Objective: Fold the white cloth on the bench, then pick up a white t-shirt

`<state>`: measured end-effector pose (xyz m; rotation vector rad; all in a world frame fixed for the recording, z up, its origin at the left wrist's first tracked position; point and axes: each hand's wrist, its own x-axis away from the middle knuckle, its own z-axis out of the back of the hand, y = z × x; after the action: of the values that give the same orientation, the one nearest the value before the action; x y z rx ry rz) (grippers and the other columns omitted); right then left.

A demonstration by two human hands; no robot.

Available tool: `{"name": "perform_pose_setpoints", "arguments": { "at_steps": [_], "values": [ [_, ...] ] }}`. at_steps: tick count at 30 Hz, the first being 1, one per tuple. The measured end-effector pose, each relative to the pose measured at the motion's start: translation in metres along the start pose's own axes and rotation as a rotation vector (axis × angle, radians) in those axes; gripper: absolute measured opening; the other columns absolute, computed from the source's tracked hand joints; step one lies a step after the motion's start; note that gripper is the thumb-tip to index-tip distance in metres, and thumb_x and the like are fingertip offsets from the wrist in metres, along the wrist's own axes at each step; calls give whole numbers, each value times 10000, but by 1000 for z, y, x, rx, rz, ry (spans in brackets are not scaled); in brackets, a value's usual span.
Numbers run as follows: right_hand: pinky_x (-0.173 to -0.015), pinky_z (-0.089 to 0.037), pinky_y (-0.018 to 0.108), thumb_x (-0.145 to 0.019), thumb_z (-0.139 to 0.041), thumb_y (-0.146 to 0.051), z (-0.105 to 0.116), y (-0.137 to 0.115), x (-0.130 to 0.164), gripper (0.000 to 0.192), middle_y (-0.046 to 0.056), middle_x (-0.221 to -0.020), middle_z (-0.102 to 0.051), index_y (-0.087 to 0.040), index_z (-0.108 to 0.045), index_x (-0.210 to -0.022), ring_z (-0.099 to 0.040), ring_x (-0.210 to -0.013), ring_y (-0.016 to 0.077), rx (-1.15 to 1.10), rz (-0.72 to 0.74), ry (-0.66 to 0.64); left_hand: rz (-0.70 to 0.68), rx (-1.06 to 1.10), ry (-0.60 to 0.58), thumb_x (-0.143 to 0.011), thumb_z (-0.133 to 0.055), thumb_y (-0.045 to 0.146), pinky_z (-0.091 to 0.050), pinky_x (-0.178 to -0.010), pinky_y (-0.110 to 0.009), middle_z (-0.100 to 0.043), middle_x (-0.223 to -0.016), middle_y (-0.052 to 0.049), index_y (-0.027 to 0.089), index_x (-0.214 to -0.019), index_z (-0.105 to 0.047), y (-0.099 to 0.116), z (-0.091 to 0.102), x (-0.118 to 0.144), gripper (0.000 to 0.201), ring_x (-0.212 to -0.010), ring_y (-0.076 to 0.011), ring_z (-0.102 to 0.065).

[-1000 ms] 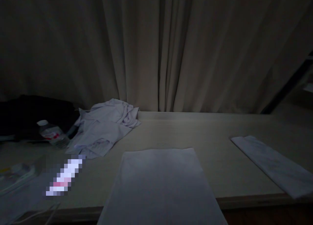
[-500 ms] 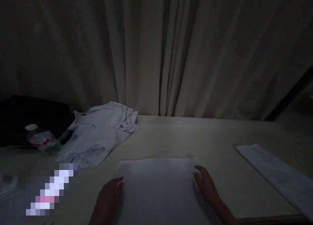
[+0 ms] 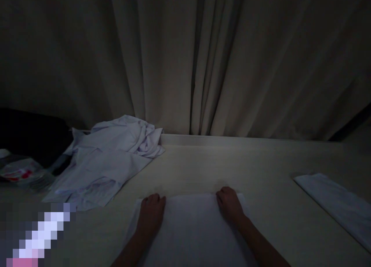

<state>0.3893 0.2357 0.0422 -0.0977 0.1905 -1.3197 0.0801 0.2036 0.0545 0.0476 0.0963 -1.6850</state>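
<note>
1. On the near middle of the pale wooden tabletop (image 3: 203,170), a smooth white cloth (image 3: 191,236) lies spread squarely before the person, presumably so both arms reach it evenly.
2. At its far edge, left of centre, the left hand (image 3: 152,213) rests knuckles up, fingers curled; whether they pinch the fabric I cannot tell.
3. The right hand (image 3: 231,207) mirrors it, fingers bent in at the same edge, a grasp likewise unclear. Set apart, just inside the corners, the two probably keep that edge straight and level.
4. Off to the right, well clear of the hands, lies a flat folded white strip of cloth (image 3: 337,203), perhaps put there to stay neat.
5. At the far left, a crumpled white cloth (image 3: 110,162) sits heaped beside a plastic bottle (image 3: 23,172), seemingly laid without care.
</note>
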Motion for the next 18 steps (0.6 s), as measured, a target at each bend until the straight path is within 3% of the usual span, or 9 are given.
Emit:
{"name": "perform_pose_setpoints", "arguments": {
  "at_steps": [2,5,7,12,15,18],
  "values": [
    [-860,-342,309,-849,-424,-216,1,1,2,216,76,-871,-603,-183,-634,-811,-519,-900,194,24,2,5,-17,20,17,-854,-309,148,-349,-885,-419,-621,-988,-121,174,-964,-624,0,0,1,335,-952,-243,-556],
    [-878,-321,319,-843,-441,-225,2,2,6,197,78,-931,-587,-183,-618,-919,-503,-923,197,48,-11,23,-28,71,11,-836,-352,175,-338,-886,-411,-628,-959,-112,159,-904,-608,-2,-1,2,266,-942,-238,-548],
    [-897,-306,321,-850,-432,-226,1,3,9,217,76,-955,-587,-187,-607,-973,-500,-943,194,56,-13,32,-35,99,15,-807,-389,173,-325,-904,-410,-636,-923,-103,150,-913,-596,-4,0,3,234,-941,-236,-544],
    [-883,-304,340,-840,-439,-219,3,7,13,185,69,-859,-596,-188,-621,-826,-514,-921,205,85,-9,31,-72,125,17,-843,-364,211,-323,-917,-412,-651,-967,-101,161,-994,-606,-5,12,6,290,-963,-234,-551],
    [-856,-316,323,-817,-455,-194,8,9,12,155,71,-891,-610,-183,-609,-823,-528,-911,199,99,15,16,-100,126,17,-877,-327,249,-343,-899,-414,-664,-951,-94,176,-938,-637,-10,19,7,325,-945,-234,-567],
    [-843,-324,303,-806,-442,-160,12,13,15,165,54,-853,-636,-188,-601,-843,-553,-860,178,111,51,-17,-146,167,14,-880,-336,242,-343,-917,-428,-678,-993,-83,197,-1020,-640,-17,20,8,337,-966,-231,-581]
  ]
}}
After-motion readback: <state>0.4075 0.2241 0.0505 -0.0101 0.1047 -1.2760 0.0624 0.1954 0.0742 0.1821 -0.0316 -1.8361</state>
